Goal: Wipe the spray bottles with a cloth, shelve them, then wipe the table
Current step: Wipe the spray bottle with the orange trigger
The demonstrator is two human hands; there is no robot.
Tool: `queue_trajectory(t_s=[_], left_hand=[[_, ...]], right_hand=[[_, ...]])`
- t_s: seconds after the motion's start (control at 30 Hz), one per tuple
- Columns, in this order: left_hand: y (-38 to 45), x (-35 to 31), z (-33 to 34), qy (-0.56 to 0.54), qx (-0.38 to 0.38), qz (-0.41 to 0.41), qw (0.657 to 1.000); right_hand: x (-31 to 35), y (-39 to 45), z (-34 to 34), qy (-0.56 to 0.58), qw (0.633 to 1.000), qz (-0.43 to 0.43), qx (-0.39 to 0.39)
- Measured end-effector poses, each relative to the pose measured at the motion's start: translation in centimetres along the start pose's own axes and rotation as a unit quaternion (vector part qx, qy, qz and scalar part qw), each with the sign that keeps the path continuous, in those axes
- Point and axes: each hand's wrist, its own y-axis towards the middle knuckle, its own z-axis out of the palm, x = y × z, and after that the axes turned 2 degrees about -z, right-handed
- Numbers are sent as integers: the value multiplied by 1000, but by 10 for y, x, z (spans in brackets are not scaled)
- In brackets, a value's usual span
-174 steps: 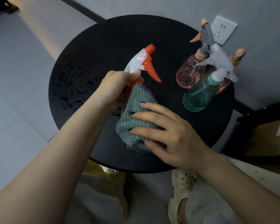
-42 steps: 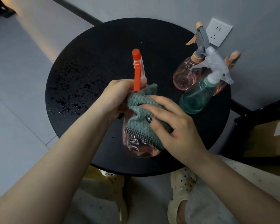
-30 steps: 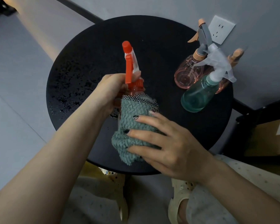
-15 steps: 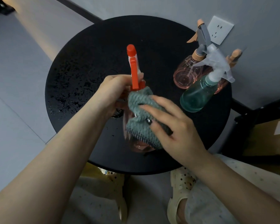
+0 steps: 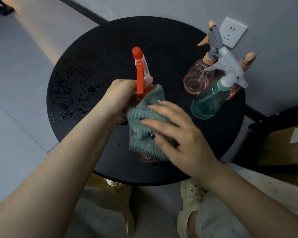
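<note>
Watching the head view, I see the left hand (image 5: pixel 120 95) gripping the orange-triggered clear pink plastic spray bottle (image 5: pixel 140 74) by its neck, toward 6 o'clock over the round black table (image 5: pixel 110 48); the right hand (image 5: pixel 181 134), fingers spread, presses a grey-green ribbed cloth (image 5: pixel 143 121) onto it.

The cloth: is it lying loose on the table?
No, the right hand presses the cloth against the orange-topped bottle, which the left hand grips above the table.

Top rt wall socket (image 5: pixel 233 32), cream clogs (image 5: pixel 187 200) btm, cardboard box (image 5: pixel 286 148) rt.
</note>
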Motion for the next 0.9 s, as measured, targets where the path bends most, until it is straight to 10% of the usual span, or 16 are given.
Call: queue_trajectory(t_s=[0.13, 0.6, 0.8, 0.9], left_hand=[[-2, -2, 1, 24, -4, 11, 1000], [-2, -2, -8, 8, -1, 20, 1000], [-5, -2, -1, 9, -10, 16, 1000], [-8, -4, -1, 11, -3, 19, 1000]], right_hand=[[-1, 4, -2, 96, 990, 97, -28], [2, -12, 0, -191, 951, -227, 89], [0, -3, 3, 0, 1000, -7, 3], [0, 2, 4, 209, 964, 156, -49]])
